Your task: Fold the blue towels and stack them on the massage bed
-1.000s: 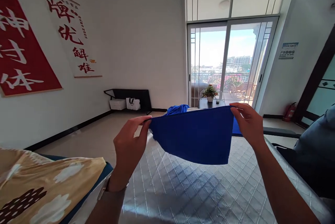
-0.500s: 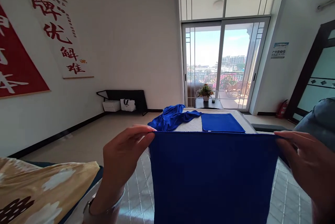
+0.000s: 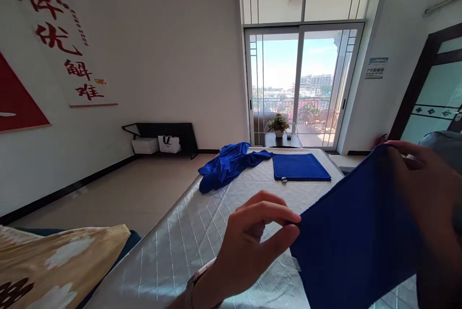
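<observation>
The left hand (image 3: 252,246) pinches one corner of a blue cloth (image 3: 350,241) between thumb and fingertips, and the cloth hangs to the right of that hand, over a silvery quilted mattress (image 3: 169,251). The right hand (image 3: 426,184), blurred and raised higher, grips the other upper corner, so the top edge slants up between them. Beyond, a folded blue cloth (image 3: 301,167) lies flat beside a crumpled blue cloth (image 3: 229,164).

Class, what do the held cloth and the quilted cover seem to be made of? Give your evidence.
Held cloth: probably thin textile, matt; it hangs limp with little gloss. Fibre unclear.

Quilted cover: perhaps satiny synthetic fabric or plastic film, glossy; it gleams between crossing quilt lines.
</observation>
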Demonstrator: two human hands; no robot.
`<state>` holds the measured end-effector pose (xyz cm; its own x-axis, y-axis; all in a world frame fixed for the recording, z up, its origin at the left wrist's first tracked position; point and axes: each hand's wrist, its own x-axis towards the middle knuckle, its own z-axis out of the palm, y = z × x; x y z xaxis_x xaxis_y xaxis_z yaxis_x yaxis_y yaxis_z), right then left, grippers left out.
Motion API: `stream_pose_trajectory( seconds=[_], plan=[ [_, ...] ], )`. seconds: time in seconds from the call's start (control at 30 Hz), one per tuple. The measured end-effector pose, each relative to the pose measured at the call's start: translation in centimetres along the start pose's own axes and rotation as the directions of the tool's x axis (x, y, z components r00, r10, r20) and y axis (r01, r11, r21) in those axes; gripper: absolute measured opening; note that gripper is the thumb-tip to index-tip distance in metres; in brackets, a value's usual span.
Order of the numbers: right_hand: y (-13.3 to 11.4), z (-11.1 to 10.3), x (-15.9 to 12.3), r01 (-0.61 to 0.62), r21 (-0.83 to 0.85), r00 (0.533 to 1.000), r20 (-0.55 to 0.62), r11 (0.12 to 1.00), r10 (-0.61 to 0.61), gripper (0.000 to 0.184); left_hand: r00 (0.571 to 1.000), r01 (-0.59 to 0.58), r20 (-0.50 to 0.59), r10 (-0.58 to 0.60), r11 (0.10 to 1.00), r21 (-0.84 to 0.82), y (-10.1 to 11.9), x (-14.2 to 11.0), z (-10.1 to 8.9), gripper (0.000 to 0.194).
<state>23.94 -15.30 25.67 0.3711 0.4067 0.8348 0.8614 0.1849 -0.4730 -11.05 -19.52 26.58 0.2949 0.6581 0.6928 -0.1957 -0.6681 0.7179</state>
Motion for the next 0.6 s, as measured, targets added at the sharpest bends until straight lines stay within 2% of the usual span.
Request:
stream_pose_trajectory(
  seconds=[0.03,0.1,0.17,0.2,0.27,0.33,0.37,0.4,0.47,0.53,0.6],
  plan=[
    [-1.6,1.9,1.1,-0.064,-0.011,0.998,-0.018,0.998,0.064,0.036,0.999,0.012,-0.032,-0.011,1.000,0.003,-0.6,0.1,0.0,0.011],
    [-4.3,6.8,2.6,-0.078,0.048,0.992,0.105,0.996,0.073,0.027,0.993,0.030,-0.118,-0.023,0.998,0.059,-2.0,0.0,-0.7,0.009],
    [-6.4,12.6,2.4,-0.063,0.131,0.960,0.280,0.989,0.024,0.025,0.976,0.069,-0.217,-0.033,0.984,0.162,-3.9,-1.0,-2.2,0.009],
    [-7.3,15.5,1.6,-0.062,0.177,0.927,0.375,0.982,-0.009,0.026,0.964,0.103,-0.264,-0.042,0.970,0.222,-5.1,-1.9,-3.2,0.010],
    [-9.0,20.8,-1.4,-0.065,0.265,0.830,0.550,0.962,-0.096,0.031,0.932,0.198,-0.357,-0.064,0.914,0.354,-8.0,-4.5,-5.4,0.014],
    [-10.4,24.5,-5.7,-0.059,0.336,0.730,0.657,0.940,-0.189,0.032,0.894,0.325,-0.440,-0.089,0.805,0.496,-11.4,-8.2,-7.7,0.020],
    [-11.0,25.6,-8.0,-0.053,0.365,0.683,0.693,0.929,-0.233,0.032,0.871,0.395,-0.479,-0.106,0.731,0.556,-13.1,-10.2,-8.8,0.022],
    [-11.4,26.2,-10.3,-0.049,0.389,0.640,0.719,0.920,-0.270,0.032,0.853,0.461,-0.501,-0.147,0.662,0.591,-14.7,-12.1,-9.8,0.026],
    [-11.4,25.7,-14.2,-0.045,0.424,0.557,0.762,0.905,-0.330,0.030,0.826,0.546,-0.518,-0.224,0.548,0.633,-17.1,-15.6,-11.5,0.031],
    [-10.2,23.3,-17.2,-0.031,0.431,0.485,0.796,0.902,-0.363,0.025,0.817,0.573,-0.509,-0.271,0.480,0.665,-18.4,-17.9,-12.5,0.032],
    [-7.5,19.6,-19.3,0.003,0.402,0.417,0.832,0.916,-0.366,0.024,0.827,0.562,-0.487,-0.282,0.459,0.689,-18.6,-19.0,-12.9,0.032]
  ],
)
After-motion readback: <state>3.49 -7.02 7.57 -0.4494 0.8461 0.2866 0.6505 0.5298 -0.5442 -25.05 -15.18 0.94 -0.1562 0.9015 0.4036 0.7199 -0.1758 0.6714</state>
